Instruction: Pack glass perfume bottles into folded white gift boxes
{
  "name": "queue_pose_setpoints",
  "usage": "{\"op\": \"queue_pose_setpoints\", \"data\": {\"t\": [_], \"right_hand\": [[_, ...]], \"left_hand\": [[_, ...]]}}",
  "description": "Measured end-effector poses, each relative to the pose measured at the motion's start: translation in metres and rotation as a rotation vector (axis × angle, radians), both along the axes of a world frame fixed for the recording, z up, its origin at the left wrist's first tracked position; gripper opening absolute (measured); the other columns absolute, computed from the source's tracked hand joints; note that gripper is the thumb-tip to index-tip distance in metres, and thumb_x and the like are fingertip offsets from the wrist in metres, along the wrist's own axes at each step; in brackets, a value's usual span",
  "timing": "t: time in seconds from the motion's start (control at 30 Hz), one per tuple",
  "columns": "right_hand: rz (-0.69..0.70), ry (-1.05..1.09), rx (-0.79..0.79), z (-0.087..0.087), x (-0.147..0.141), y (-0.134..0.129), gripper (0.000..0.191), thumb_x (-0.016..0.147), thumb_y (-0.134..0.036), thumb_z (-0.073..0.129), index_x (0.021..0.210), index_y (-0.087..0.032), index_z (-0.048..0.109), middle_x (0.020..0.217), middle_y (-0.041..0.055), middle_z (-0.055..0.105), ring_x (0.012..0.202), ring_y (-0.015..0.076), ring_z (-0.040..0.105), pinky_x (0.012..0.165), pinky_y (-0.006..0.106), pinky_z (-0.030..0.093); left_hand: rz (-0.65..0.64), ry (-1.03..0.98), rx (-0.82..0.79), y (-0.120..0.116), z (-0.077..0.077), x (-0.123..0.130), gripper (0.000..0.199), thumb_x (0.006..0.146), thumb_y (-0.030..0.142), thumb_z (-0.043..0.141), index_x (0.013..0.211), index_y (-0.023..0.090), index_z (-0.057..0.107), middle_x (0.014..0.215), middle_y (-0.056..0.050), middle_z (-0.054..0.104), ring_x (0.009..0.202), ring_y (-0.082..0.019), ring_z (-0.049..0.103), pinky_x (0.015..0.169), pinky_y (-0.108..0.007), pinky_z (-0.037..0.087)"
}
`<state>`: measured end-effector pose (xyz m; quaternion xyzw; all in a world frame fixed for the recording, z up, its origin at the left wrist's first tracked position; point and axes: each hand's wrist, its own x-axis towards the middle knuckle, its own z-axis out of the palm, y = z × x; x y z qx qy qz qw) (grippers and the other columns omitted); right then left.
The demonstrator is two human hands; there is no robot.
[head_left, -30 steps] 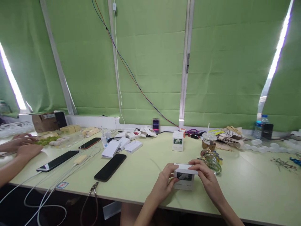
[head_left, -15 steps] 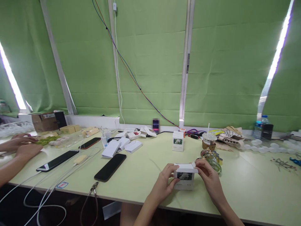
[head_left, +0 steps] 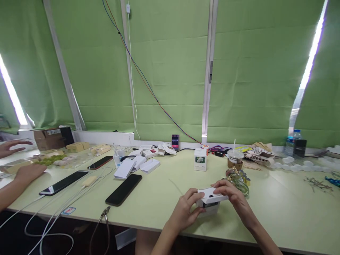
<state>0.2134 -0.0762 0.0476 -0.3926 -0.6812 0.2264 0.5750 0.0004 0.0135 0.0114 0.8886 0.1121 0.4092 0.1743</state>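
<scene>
A small white cardboard box (head_left: 211, 210) with a dark picture on its front stands near the table's front edge. My left hand (head_left: 183, 209) grips its left side, thumb on the front and fingers at the top edge. On the lid flap, which sticks out towards me with a small dark notch in it, lie the fingers of my right hand (head_left: 233, 196), closed about its right end. Behind stands a similar white box (head_left: 200, 164) with a white flower picture. A bundle of clear and greenish ornaments (head_left: 237, 182) lies just beyond my right hand.
Left of me lie a black phone (head_left: 124, 190), more phones, white cables and open white cartons (head_left: 150, 165). A lidded cup (head_left: 235, 158) stands behind the ornaments; plastic caps (head_left: 299, 165) lie to the right. Another person's hands (head_left: 30, 174) are at the far left.
My right hand has moved from the box's right corner onto its top. The lid flap now slants towards me and covers more of the front picture. The other person's far hand has lifted.
</scene>
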Motion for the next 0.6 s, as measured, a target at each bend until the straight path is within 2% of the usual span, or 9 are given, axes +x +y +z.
{"op": "queue_pose_setpoints", "data": {"t": [0.1, 0.17, 0.33, 0.6], "right_hand": [[-0.079, -0.082, -0.003, 0.002, 0.002, 0.001, 0.033, 0.089, -0.047, 0.047, 0.091, -0.024, 0.07, 0.097, 0.0084, 0.061, 0.1, 0.0256, 0.058, 0.085, 0.036, 0.047], [-0.146, -0.081, -0.009, 0.0, 0.0, 0.003, 0.028, 0.09, -0.041, 0.046, 0.095, -0.025, 0.068, 0.096, 0.0078, 0.063, 0.095, 0.0236, 0.06, 0.081, 0.033, 0.049], [-0.289, -0.1, 0.041, -0.007, -0.004, 0.006, 0.021, 0.089, -0.037, 0.05, 0.097, -0.025, 0.065, 0.092, 0.0065, 0.065, 0.086, 0.0214, 0.061, 0.068, 0.027, 0.051], [-0.295, -0.194, 0.015, 0.003, -0.013, 0.0, 0.021, 0.091, -0.035, 0.047, 0.089, -0.024, 0.065, 0.09, 0.0068, 0.061, 0.085, 0.0211, 0.059, 0.066, 0.027, 0.05]], "left_hand": [[0.001, 0.007, 0.016, 0.0, 0.0, -0.001, 0.038, 0.084, 0.023, 0.058, 0.121, 0.026, 0.049, 0.109, -0.009, 0.055, 0.096, -0.02, 0.059, 0.079, -0.03, 0.053], [0.003, 0.018, 0.024, -0.001, 0.001, -0.001, 0.036, 0.084, 0.024, 0.059, 0.12, 0.026, 0.051, 0.108, -0.009, 0.056, 0.095, -0.02, 0.059, 0.079, -0.03, 0.052], [-0.01, 0.023, 0.02, -0.002, 0.003, 0.0, 0.033, 0.084, 0.025, 0.06, 0.117, 0.026, 0.054, 0.107, -0.009, 0.058, 0.095, -0.021, 0.06, 0.08, -0.03, 0.052], [-0.05, -0.057, -0.03, 0.001, -0.004, 0.0, 0.037, 0.082, 0.026, 0.064, 0.116, 0.023, 0.049, 0.109, -0.01, 0.061, 0.098, -0.02, 0.06, 0.078, -0.029, 0.053]]}}
